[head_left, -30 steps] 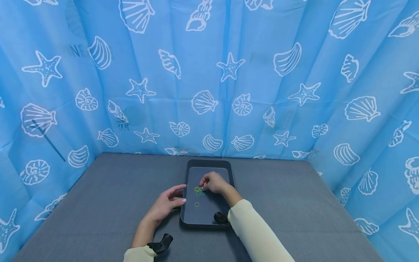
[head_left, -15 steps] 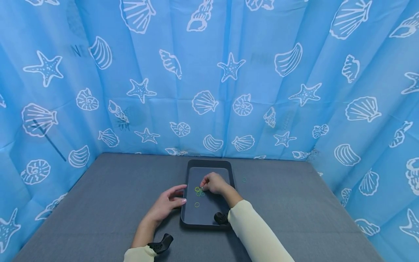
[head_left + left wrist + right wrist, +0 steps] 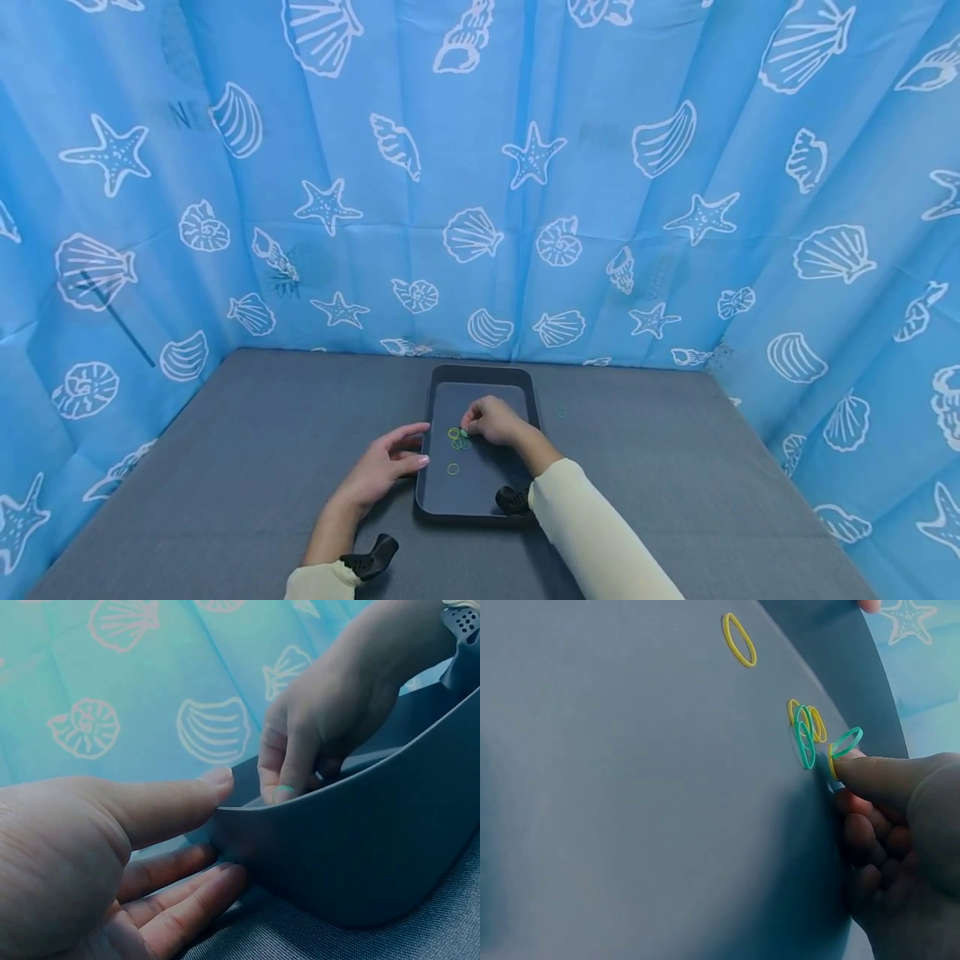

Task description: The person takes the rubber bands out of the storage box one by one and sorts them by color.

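Note:
A dark grey tray (image 3: 476,500) lies on the cloth-covered table. Inside it, my right hand (image 3: 491,419) pinches a green rubber band (image 3: 848,742) between thumb and fingertips. A yellow rubber band (image 3: 832,761) shows right at the thumb tip; whether it is pinched too I cannot tell. Beside that hand is a small cluster of yellow and green rubber bands (image 3: 804,739) on the tray floor. One yellow rubber band (image 3: 739,640) lies apart, nearer me. My left hand (image 3: 377,468) touches the tray's left wall, thumb by the rim and fingers extended along the outside.
A lone green rubber band (image 3: 561,412) lies on the grey tablecloth (image 3: 660,467), right of the tray. A blue curtain (image 3: 480,167) with white shell prints stands behind and at both sides. Black wrist mounts (image 3: 370,558) sit on both forearms.
The green band at my right fingertips shows more plainly than before, while that hand has barely shifted. My left hand stays at the tray wall. The head view has drifted slightly.

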Demonstrator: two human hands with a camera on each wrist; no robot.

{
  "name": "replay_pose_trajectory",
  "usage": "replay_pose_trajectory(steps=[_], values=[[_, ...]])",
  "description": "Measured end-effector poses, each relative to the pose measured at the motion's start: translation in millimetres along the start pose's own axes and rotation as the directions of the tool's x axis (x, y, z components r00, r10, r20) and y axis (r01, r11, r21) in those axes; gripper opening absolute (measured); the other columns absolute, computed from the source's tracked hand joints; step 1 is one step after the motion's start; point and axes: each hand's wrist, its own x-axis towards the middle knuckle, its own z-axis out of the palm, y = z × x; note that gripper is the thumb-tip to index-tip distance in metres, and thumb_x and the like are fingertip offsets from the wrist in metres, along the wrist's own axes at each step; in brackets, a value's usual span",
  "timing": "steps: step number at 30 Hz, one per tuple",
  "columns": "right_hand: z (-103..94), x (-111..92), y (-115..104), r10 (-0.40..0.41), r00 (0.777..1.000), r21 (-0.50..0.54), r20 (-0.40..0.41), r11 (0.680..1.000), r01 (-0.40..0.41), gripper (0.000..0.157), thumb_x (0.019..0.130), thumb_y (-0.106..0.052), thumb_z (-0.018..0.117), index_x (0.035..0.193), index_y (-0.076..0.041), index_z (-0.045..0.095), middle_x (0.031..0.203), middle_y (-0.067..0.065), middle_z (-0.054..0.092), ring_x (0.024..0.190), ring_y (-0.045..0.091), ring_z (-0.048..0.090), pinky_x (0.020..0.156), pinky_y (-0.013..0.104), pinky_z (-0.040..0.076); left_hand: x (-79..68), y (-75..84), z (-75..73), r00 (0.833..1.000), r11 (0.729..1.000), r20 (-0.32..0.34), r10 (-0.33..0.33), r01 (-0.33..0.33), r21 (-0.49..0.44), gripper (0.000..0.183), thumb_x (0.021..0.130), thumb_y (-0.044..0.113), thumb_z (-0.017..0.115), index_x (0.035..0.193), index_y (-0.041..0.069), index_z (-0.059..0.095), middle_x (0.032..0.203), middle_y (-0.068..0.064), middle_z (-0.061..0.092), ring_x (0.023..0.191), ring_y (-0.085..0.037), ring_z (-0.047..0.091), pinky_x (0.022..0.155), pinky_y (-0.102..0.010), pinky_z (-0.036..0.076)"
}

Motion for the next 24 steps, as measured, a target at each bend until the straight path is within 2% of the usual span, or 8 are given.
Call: replay_pose_trajectory(steps=[4,11,18,24], values=[[-3.2,-2,-1,-0.023,1.0,-0.002,-0.016,1.0,0.023,0.013,0.09,-0.001,0.065,0.079,-0.006,0.067,0.073,-0.002,0.059,0.068,0.012,0.053,0.067,0.028,0.045,0.1,-0.7,0.2,1.0,1.0,0.005,0.001,-0.001,-0.001,0.052,0.092,0.016,0.068,0.141,0.009,0.051,0.136,-0.022,0.051,0.105,-0.027,0.063,0.091,-0.047,0.049],[-10.7,-3,-8,-0.135,0.989,-0.096,-0.06,0.987,0.128,0.012,0.091,-0.003,0.065,0.08,-0.007,0.065,0.074,-0.003,0.058,0.066,0.011,0.052,0.062,0.028,0.045,0.6,-3.1,0.3,1.0,1.0,0.008,0.009,-0.009,-0.016,0.051,0.091,0.013,0.068,0.139,0.008,0.052,0.134,-0.023,0.051,0.104,-0.028,0.063,0.089,-0.045,0.051],[-18.6,-6,-16,-0.157,0.984,-0.178,-0.084,0.974,0.14,0.009,0.091,-0.005,0.067,0.083,-0.009,0.066,0.079,-0.003,0.056,0.068,0.011,0.052,0.061,0.027,0.046,0.7,-2.5,0.4,1.0,1.0,-0.006,0.0,0.0,-0.006,0.051,0.092,0.014,0.068,0.139,0.01,0.052,0.135,-0.022,0.051,0.103,-0.027,0.063,0.09,-0.046,0.05],[-25.1,-9,-16,-0.168,0.979,-0.163,-0.114,0.975,0.149,0.008,0.091,-0.006,0.068,0.083,-0.009,0.066,0.08,-0.003,0.056,0.069,0.011,0.052,0.061,0.027,0.046,0.9,-2.4,0.5,1.0,1.0,-0.006,0.01,-0.01,-0.007,0.051,0.091,0.013,0.068,0.139,0.009,0.052,0.135,-0.022,0.051,0.104,-0.027,0.063,0.089,-0.045,0.05]])
